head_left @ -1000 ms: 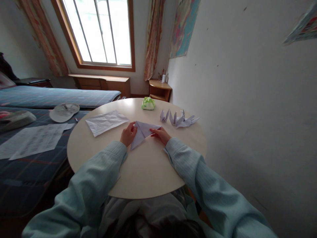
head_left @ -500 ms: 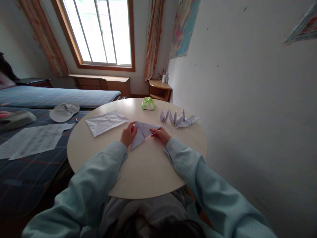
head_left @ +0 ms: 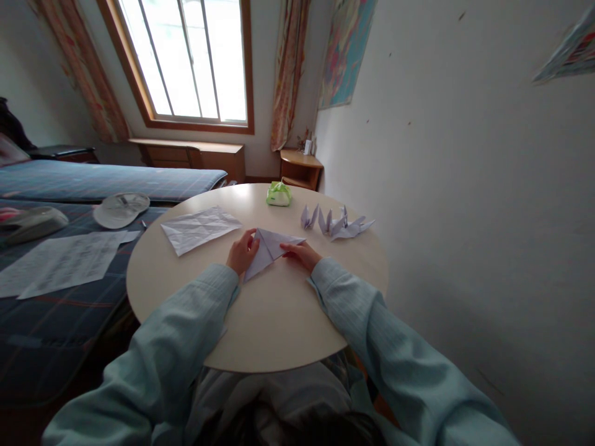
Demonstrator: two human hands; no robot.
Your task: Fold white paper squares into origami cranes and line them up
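A folded sheet of pale paper with a triangular outline lies on the round table between my hands. My left hand is closed on its left edge, the fingers at the upper left corner. At the right side, my right hand pinches the paper near its right point, thumb and fingertips on it. Some of the fingers are hidden under or behind the paper. Beyond my right hand stand several folded paper cranes. To the left of my left hand lies a creased, unfolded sheet of paper.
A green tissue pack sits at the table's far edge. The wall rises close on the right. Left of the table is a bed with a white cap and printed sheets on it.
The folded paper has shifted very slightly, its upper edge a little to the right. Both hands keep nearly the same place and hold.
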